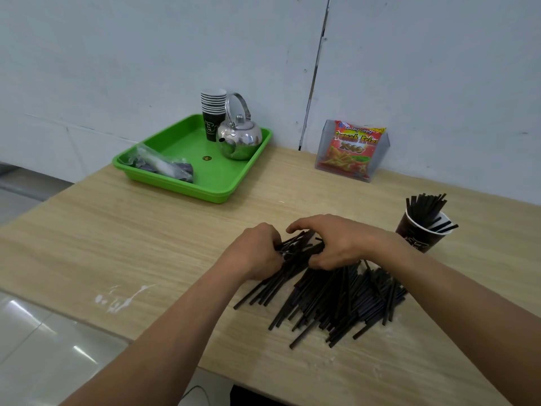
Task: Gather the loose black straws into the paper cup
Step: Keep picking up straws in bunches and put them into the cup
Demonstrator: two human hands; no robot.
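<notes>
Head view: the left hand (254,253) and right hand (336,244) meet over the far end of the pile of loose black straws (336,300), which lies on the wooden table (117,244) near its front edge. Both hands grip one bundle of straws (298,247) lifted out of the pile. The left-hand fingers are curled round the bundle from the left side, and the fingertips are hidden behind the straws. The right hand arches over the bundle from the right, its fingers bent down across the top and its thumb pressed in from the near side. The bundle runs diagonally between the two palms; its far tips show in the gap between the hands, and its near ends fan out below the left wrist and touch the table. The rest of the pile spreads beneath and beside the right forearm, the straws crossing one another. The paper cup (418,232) stands upright on the table, just beyond the right wrist and apart from the pile. It holds upright straws (426,209) that lean against its rim. At the far side of the table a green tray (187,189) carries a metal kettle (240,139), a stack of cups (213,112) and a plastic bag (164,167). A snack packet (354,148) stands in a clear holder (323,153) against the wall.
</notes>
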